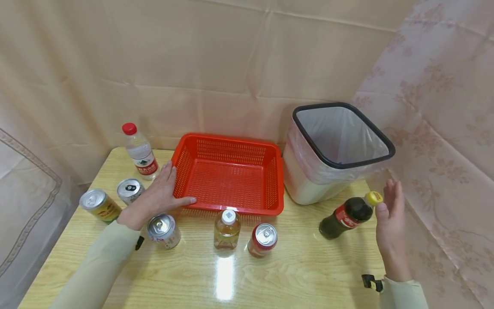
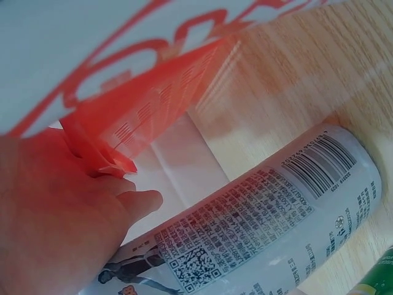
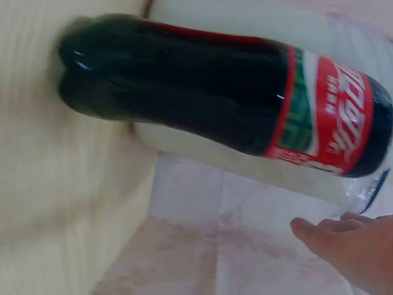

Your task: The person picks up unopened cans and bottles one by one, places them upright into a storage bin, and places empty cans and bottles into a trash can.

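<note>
on the wooden table (image 1: 301, 274), the cola bottle (image 1: 343, 219) and other drinks (image 1: 164, 234) are left outside the red basket (image 1: 227, 184); nothing is gripped by the straight-fingered left hand (image 1: 160, 194) or right hand (image 1: 391, 221).

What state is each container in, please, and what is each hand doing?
Red basket: upright, open-topped
Trash bin: lidless, bag-lined
Cola bottle: capped, upright
Water bottle: capped, upright
Amber drink bottle: capped, upright
Yellow can: upright
Black-tabbed can: upright
Silver-tabbed pale can: upright
Red can: upright
Left hand: touching red basket
Right hand: outstretched beside cola bottle
</note>
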Action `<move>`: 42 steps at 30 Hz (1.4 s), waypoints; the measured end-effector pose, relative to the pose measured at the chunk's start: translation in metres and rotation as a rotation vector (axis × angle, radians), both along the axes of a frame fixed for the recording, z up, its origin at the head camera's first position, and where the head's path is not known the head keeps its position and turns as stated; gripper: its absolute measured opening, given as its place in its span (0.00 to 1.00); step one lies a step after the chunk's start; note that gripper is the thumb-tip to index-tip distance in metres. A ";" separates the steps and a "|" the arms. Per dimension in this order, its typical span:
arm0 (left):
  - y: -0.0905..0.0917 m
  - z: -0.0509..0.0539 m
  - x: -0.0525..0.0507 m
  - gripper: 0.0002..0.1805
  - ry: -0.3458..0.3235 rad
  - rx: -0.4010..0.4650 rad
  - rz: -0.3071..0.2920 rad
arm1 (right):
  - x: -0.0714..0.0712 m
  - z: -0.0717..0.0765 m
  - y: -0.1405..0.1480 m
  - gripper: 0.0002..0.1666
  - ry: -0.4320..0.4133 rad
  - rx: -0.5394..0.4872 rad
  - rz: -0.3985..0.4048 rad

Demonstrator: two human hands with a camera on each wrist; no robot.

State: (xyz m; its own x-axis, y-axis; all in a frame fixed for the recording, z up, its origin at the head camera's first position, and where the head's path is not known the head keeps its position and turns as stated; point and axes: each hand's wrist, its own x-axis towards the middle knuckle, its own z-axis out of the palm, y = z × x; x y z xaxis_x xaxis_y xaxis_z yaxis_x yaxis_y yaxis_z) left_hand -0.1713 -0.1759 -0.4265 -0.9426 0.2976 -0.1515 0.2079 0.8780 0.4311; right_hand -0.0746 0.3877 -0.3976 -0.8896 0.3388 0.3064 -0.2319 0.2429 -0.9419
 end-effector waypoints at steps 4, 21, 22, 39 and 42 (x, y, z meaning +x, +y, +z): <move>0.000 -0.001 -0.001 0.72 0.003 -0.004 -0.005 | 0.002 -0.012 -0.003 0.51 -0.065 0.013 0.013; 0.001 0.000 0.000 0.73 -0.001 0.007 -0.003 | 0.001 -0.047 -0.015 0.64 -0.090 0.005 -0.018; 0.002 0.000 0.000 0.73 -0.007 0.007 0.000 | 0.001 -0.048 -0.016 0.63 -0.096 0.020 -0.034; 0.000 0.000 0.000 0.73 -0.009 0.003 0.012 | -0.007 -0.050 -0.023 0.34 -0.150 0.252 -0.227; 0.000 0.000 0.000 0.73 -0.010 0.006 0.015 | -0.008 -0.050 -0.025 0.33 -0.143 0.226 -0.233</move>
